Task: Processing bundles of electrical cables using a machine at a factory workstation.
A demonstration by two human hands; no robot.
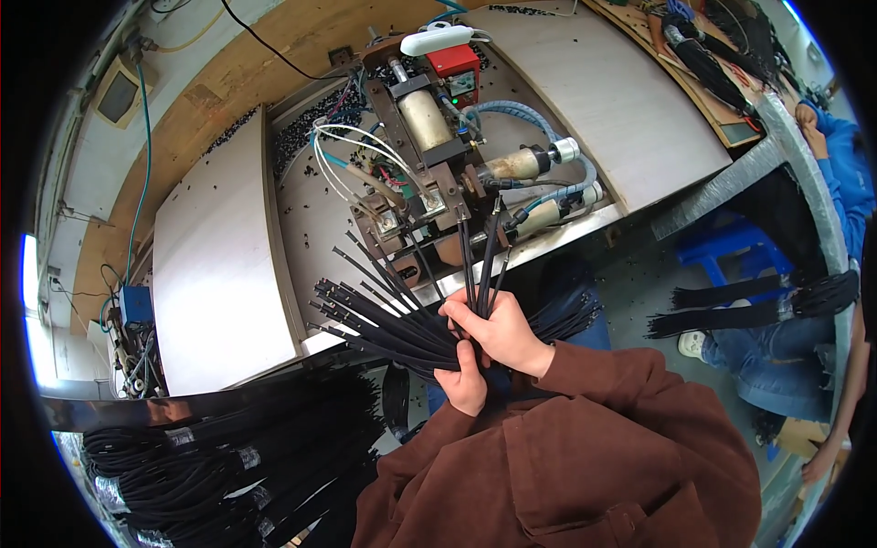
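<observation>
Fanned in a thick black bunch before the bench's near edge: cords (393,331), slim, matt and gently bent, most pointing left, a few standing nearly upright, more ends splayed out to the right beyond the wrist. On many of the ends, small tips (316,305) with a pale glint.

Spread across the background, a bench (215,256) with pale boards and a metal front edge. At lower left, a heap (228,466) of further black cords, banded in silvery wrap. Between the boards, a worn machine (425,119) with metal cylinders, white tubes and a ribbed blue-grey hose. At far right, partly cut off by the rim, a person in blue (845,173), near a blue stool (722,251) and banded bundles (754,297). At the machine's back, a red box (454,68) with a green light, just beside a white power strip (437,39). Strewn over the bench, tiny black bits (306,128). In the way, the upright cords, across part of the machine's lower front.

Closed around the base of the bunch, thumb on top, fingers mostly hidden: the left hand (463,388). Just above, with thumb and forefinger pinched together on the cords, no clear gap between: the right hand (510,333).
</observation>
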